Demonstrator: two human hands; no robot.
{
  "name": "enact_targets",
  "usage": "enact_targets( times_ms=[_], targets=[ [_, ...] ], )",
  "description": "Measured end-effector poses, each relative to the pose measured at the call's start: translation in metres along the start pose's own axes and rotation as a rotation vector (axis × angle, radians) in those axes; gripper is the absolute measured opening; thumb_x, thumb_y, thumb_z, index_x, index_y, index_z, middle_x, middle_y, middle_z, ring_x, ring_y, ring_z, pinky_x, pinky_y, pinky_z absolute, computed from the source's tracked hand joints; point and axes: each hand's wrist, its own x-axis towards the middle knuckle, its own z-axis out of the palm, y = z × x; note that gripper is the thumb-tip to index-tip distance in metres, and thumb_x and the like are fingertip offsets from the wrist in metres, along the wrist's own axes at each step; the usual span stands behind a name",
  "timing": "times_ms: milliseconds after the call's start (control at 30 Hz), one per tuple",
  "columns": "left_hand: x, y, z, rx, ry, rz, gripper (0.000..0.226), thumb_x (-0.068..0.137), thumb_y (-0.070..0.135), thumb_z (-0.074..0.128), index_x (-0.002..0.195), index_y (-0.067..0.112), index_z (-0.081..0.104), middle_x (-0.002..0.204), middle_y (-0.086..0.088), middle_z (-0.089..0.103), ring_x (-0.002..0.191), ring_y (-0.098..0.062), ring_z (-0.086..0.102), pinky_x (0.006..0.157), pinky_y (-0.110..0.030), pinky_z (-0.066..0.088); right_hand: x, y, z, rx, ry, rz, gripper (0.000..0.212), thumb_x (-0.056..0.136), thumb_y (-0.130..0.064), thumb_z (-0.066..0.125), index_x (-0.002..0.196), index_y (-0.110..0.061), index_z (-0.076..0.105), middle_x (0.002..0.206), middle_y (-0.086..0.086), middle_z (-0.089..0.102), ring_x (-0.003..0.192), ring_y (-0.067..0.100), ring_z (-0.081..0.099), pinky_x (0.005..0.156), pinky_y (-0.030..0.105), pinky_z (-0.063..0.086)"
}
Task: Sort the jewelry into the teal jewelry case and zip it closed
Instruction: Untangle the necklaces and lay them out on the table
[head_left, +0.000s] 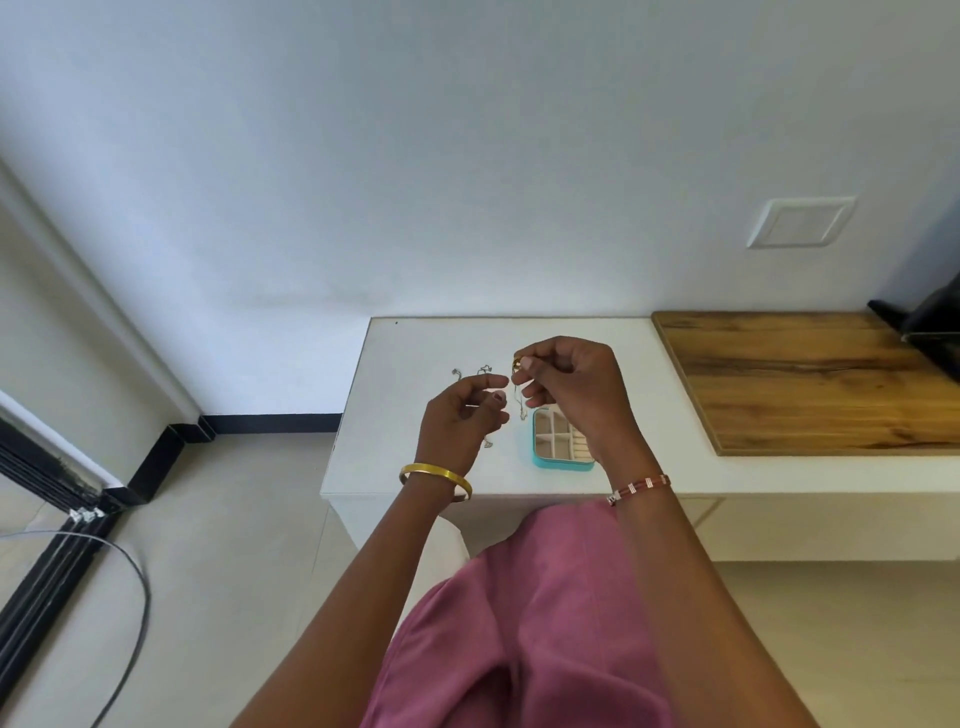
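Item in hand: gold ring (517, 362) with thin chain (521, 402), pinched by my right hand (569, 387) above the teal jewelry case (540, 460) — left hand (462, 415) loose, empty. Next, I judge: lower into a compartment.

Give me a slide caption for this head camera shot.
Right hand pinches a gold ring and chain above the open teal case; left hand empty.

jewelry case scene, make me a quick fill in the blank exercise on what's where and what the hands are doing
1. The right hand pinches a small ____-coloured piece of jewelry with a thin chain hanging from it.
2. The teal jewelry case lies ____, its divided compartments showing.
3. The left hand wears a gold ____ on its wrist.
4. To the right of the white table lies a ____ board.

Missing words: gold; open; bangle; wooden
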Motion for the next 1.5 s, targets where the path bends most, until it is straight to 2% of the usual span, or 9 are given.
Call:
enact_targets(
  times_ms=[133,333,467,600,767,1033,1133,1333,1500],
  targets=[
    [-0.002,0.008,0.005,0.109,0.042,0.065,0.019,0.086,0.009,0.059,0.095,0.025,0.06,0.083,-0.002,0.064,0.077,-0.02,0.065,0.077,-0.037,0.055,-0.005,-0.006,0.001,-0.18,-0.062,-0.025,0.012,0.084,-0.002,0.06,0.092,-0.004,0.069,0.074,0.009,0.065,0.056,0.014,0.056,0.061,0.026,0.053],
    [-0.004,0.004,0.002,0.14,0.088,0.075,0.009,0.082,0.008,0.065,0.082,0.016,0.065,0.065,0.007,0.063,0.054,0.004,0.058,0.077,-0.031,0.053,-0.011,-0.015,0.004,-0.491,-0.063,-0.145,0.012,0.085,-0.009,0.061,0.089,-0.01,0.073,0.087,0.007,0.071,0.079,0.018,0.059,0.082,0.032,0.049],
    [-0.017,0.005,0.003,0.102,0.111,0.073,0.003,0.08,0.009,0.067,0.082,0.009,0.069,0.065,0.009,0.063,0.053,0.007,0.057,0.063,-0.012,0.05,-0.023,-0.019,0.001,-0.548,-0.065,-0.161,0.012,0.087,-0.01,0.06,0.089,-0.01,0.072,0.093,0.009,0.071,0.087,0.024,0.063,0.084,0.034,0.05],
    [-0.013,0.012,0.004,0.057,0.105,0.056,0.005,0.081,0.007,0.066,0.081,0.011,0.068,0.066,0.006,0.064,0.057,0.005,0.06,0.064,-0.016,0.052,-0.02,-0.019,0.002,-0.494,-0.005,-0.176,0.01,0.086,-0.015,0.061,0.087,-0.011,0.07,0.088,0.008,0.071,0.081,0.022,0.062,0.081,0.034,0.051],
    [-0.018,0.017,0.004,-0.105,0.118,-0.018,0.006,0.082,0.005,0.063,0.082,0.011,0.066,0.071,-0.004,0.066,0.069,-0.019,0.063,0.074,-0.031,0.054,-0.019,-0.012,0.003,-0.241,0.017,-0.093,0.018,0.088,-0.02,0.059,0.082,-0.006,0.067,0.067,0.001,0.062,0.063,0.016,0.058,0.068,0.028,0.049],
    [-0.024,0.017,0.004,-0.257,0.186,-0.081,0.017,0.08,0.001,0.065,0.078,0.018,0.067,0.073,-0.005,0.068,0.067,-0.02,0.067,0.073,-0.032,0.058,-0.024,0.009,0.0,-0.048,-0.321,0.182,0.016,0.089,-0.004,0.055,0.087,-0.015,0.067,0.083,0.005,0.068,0.077,0.013,0.065,0.077,0.024,0.053],
    [-0.026,0.02,0.001,-0.293,0.224,-0.111,0.015,0.081,0.001,0.064,0.078,0.016,0.066,0.073,-0.007,0.067,0.062,-0.017,0.065,0.064,-0.027,0.058,-0.025,0.005,0.001,0.031,-0.34,0.192,0.018,0.086,0.0,0.057,0.084,-0.015,0.067,0.079,0.005,0.069,0.073,0.014,0.067,0.074,0.021,0.055],
    [-0.027,0.024,-0.002,-0.324,0.285,-0.119,0.01,0.08,0.001,0.065,0.079,0.011,0.065,0.065,0.001,0.068,0.056,-0.008,0.065,0.053,-0.019,0.055,-0.026,0.004,0.001,0.118,-0.451,0.224,0.02,0.083,0.001,0.061,0.094,-0.015,0.066,0.084,0.013,0.069,0.079,0.024,0.067,0.088,0.038,0.054],
    [-0.027,0.024,-0.003,-0.347,0.279,-0.12,0.014,0.079,-0.001,0.065,0.075,0.013,0.066,0.052,0.009,0.065,0.049,-0.004,0.06,0.057,-0.016,0.055,-0.027,0.003,0.012,0.071,-0.347,0.188,0.016,0.078,-0.004,0.069,0.094,-0.008,0.066,0.082,0.017,0.069,0.072,0.024,0.066,0.087,0.042,0.054]
  ],
)
